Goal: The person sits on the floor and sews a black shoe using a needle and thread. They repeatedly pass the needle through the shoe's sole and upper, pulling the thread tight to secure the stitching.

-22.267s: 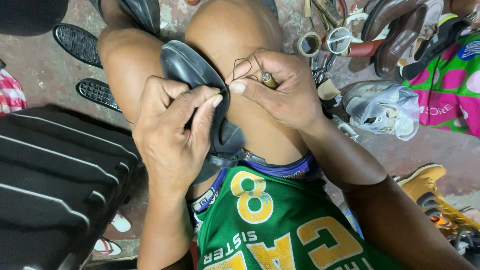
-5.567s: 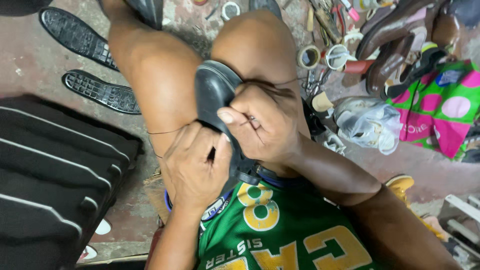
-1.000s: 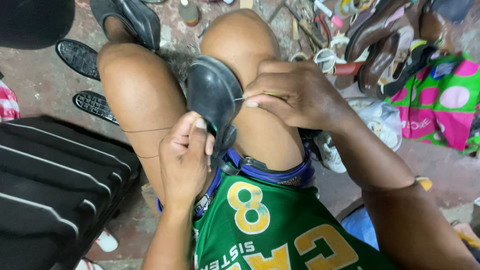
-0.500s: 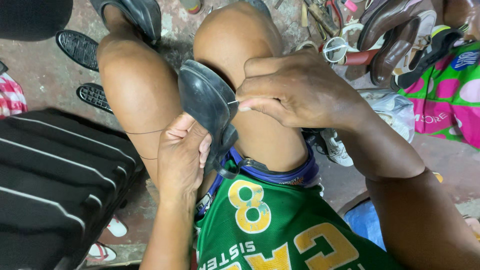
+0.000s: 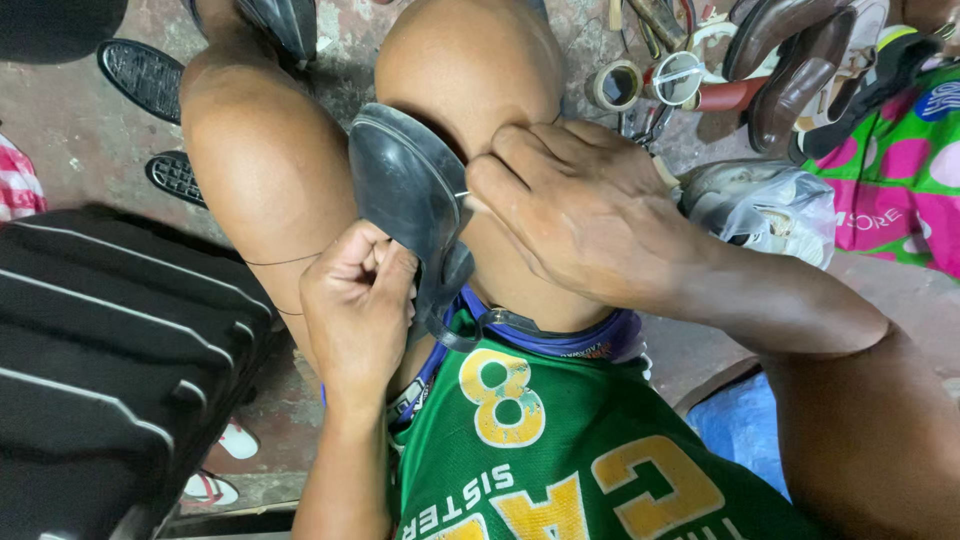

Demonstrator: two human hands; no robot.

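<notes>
A black shoe (image 5: 405, 190) stands sole-out between my bare knees. My left hand (image 5: 357, 300) grips its lower edge, fingers curled tight, with a thin dark thread (image 5: 280, 262) running from it across my left thigh. My right hand (image 5: 575, 205) presses against the shoe's right rim and pinches a thin metal needle or awl (image 5: 463, 197) pushed into the sole edge. A loose black strap (image 5: 470, 325) of the shoe hangs down over my green jersey.
A black ribbed suitcase (image 5: 110, 360) fills the lower left. Black shoe soles (image 5: 140, 75) lie on the concrete floor at upper left. Tape rolls (image 5: 615, 85), tools, brown shoes (image 5: 790, 60), a plastic bag (image 5: 765, 205) and pink-green cloth (image 5: 890, 170) crowd the upper right.
My left hand has closed into a tighter fist on the shoe's lower edge. My right hand stays at the rim with the needle. The view has shifted slightly.
</notes>
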